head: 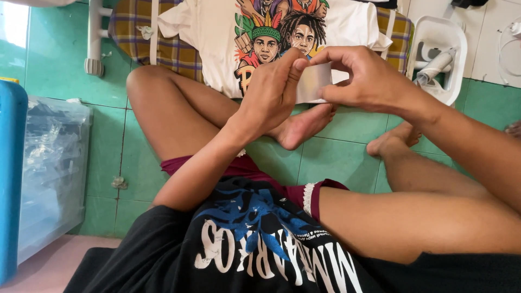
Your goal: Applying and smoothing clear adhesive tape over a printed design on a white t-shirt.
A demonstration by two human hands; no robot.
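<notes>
Both my hands hold a small translucent whitish sheet [313, 82] out in front of me, above my crossed legs. My left hand [271, 92] pinches its left edge with thumb and fingertips. My right hand [362, 80] grips its right edge, with fingers curled over the top. Beyond the sheet a white T-shirt [211, 38] with a colourful printed picture lies flat on a yellow and purple checked cloth [173, 51] on the green tiled floor [336, 157].
A white plastic tray [455, 38] holding a grey-white tool stands at the right. A clear plastic bin [51, 163] and a blue container [11, 179] stand at the left. A white pipe-like leg [94, 38] rises at top left. My bare feet rest under the sheet.
</notes>
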